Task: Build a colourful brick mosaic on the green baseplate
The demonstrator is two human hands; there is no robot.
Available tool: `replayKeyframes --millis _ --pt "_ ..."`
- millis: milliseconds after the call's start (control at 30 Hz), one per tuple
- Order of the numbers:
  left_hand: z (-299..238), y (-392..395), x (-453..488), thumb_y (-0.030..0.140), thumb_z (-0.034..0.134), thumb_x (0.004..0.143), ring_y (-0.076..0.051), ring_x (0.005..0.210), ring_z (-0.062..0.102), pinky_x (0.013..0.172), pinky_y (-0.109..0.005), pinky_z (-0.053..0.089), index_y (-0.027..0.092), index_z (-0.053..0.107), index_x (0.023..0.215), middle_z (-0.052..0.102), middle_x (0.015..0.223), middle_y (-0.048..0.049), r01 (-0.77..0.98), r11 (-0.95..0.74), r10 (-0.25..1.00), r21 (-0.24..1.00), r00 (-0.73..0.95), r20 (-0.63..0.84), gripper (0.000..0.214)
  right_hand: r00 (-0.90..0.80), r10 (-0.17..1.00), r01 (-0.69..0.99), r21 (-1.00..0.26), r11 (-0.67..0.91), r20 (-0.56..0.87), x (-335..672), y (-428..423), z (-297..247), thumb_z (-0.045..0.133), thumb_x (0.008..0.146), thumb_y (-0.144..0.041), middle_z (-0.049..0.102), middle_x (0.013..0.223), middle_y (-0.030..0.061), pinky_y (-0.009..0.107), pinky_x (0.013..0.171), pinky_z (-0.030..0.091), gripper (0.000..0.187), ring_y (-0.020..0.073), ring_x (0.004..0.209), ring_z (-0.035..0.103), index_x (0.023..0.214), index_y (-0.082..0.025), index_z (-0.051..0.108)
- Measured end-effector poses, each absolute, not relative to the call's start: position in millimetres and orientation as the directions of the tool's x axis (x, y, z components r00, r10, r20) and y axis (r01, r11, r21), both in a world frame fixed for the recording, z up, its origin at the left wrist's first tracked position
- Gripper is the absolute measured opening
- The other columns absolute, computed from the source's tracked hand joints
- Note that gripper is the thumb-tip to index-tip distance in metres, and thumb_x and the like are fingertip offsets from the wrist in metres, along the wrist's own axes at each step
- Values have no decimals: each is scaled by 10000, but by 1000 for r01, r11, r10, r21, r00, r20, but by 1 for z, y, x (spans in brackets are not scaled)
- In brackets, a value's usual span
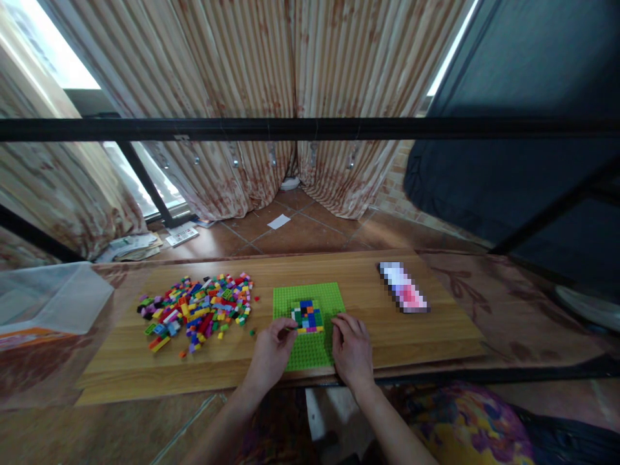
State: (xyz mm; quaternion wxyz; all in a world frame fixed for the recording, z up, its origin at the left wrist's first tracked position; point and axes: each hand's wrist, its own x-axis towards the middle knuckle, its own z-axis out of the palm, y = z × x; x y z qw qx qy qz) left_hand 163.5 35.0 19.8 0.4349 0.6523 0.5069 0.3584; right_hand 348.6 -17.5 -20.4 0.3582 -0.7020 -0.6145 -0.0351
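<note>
A green studded baseplate [310, 356] lies on the wooden board in front of me. Near its middle sits a low, multicoloured building-brick assembly [309, 316] with blue, green, white, orange and pink pieces. My left hand [274, 352] is at the lower left corner of this assembly, thumb and forefinger pinched together; whatever is between them is too small to make out. My right hand [352, 349] rests at the baseplate's right edge with its fingers curled together. Whether it grips anything there is hidden.
Left of the baseplate spreads a pile of loose building bricks [198, 310] on the wooden board [232, 374]. A phone with a blurred screen [403, 287] lies at the right. A translucent plastic bin [53, 300] stands at far left. A dark horizontal bar [310, 128] crosses beyond the board.
</note>
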Motion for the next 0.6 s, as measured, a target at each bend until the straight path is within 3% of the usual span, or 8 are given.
replayKeyframes --millis 600 --pt "20 35 164 267 583 759 -153 655 611 639 -261 462 178 669 835 684 734 -17 359 -106 973 927 228 23 145 242 833 891 -454 12 497 348 -17 -20 428 902 -170 652 1043 102 379 854 455 260 226 974 535 984 -173 674"
